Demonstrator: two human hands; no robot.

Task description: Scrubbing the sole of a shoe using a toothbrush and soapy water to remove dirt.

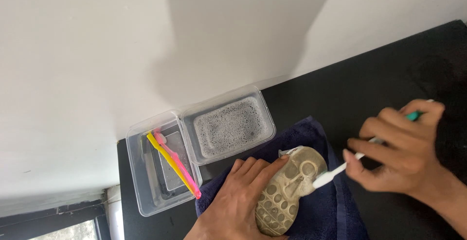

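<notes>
Shoe (288, 191) lies sole-up on a dark blue towel (321, 211) on the black counter (379, 84), toe end pointing up-right, sole tan with round lugs and grime. Far left, a clear plastic lid (146, 191) sits open beside its tub; a yellow toothbrush (168, 160) and a pink toothbrush (180, 167) lie across it diagonally, heads at upper left, handles running down to the right, the two just beside each other. Next right, touching the lid's edge, the clear tub (231, 125) holds foamy grey water; it stands against the white wall (97, 50), which carries a large soft shadow above. Towel corner reaches up near the tub's lower right side. Left hand (238, 196) is pressed flat over the shoe's left side, fingers wrapped along the upper edge of the sole, pinning it to the towel. Right of that, a white toothbrush (335, 172) has its head touching the sole near the toe end. Right hand (399, 145) is clenched around that brush's handle, fingers curled, a green handle tip showing past the knuckles. Hand is slightly blurred
</notes>
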